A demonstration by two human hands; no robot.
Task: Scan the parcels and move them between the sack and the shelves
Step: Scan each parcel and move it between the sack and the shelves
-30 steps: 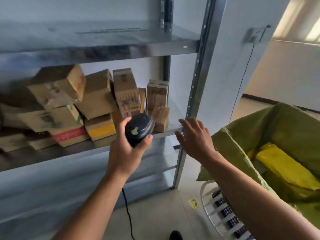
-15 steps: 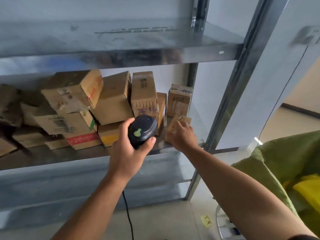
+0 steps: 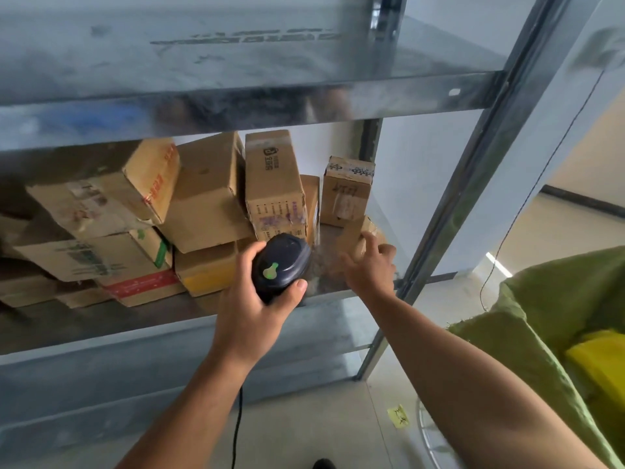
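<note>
Showing the scan-and-move cycle partway through. Nearest, at lower right, the green sack (image 3: 527,319) stands open with a yellow parcel (image 3: 602,360) inside. Both are cut off by the frame edge, so the load in the sack cannot be counted. A cable (image 3: 238,428) hangs down from the scanner (image 3: 280,265). Further out, the left hand (image 3: 250,309) grips the scanner, fingers wrapped round its body, its head aimed at the shelf (image 3: 101,324). Just right of it, the right hand (image 3: 368,269) curls its fingers onto a small box (image 3: 355,228) near the shelf's front edge; how firm the hold is cannot be judged. Behind, many boxes (image 3: 206,198) lie stacked and tilted against one another. Whether they are already shelved or await removal to the sack is not evident, so the work left is uncertain. Labels are blurred, and the stack's left end is dark and cropped.
</note>
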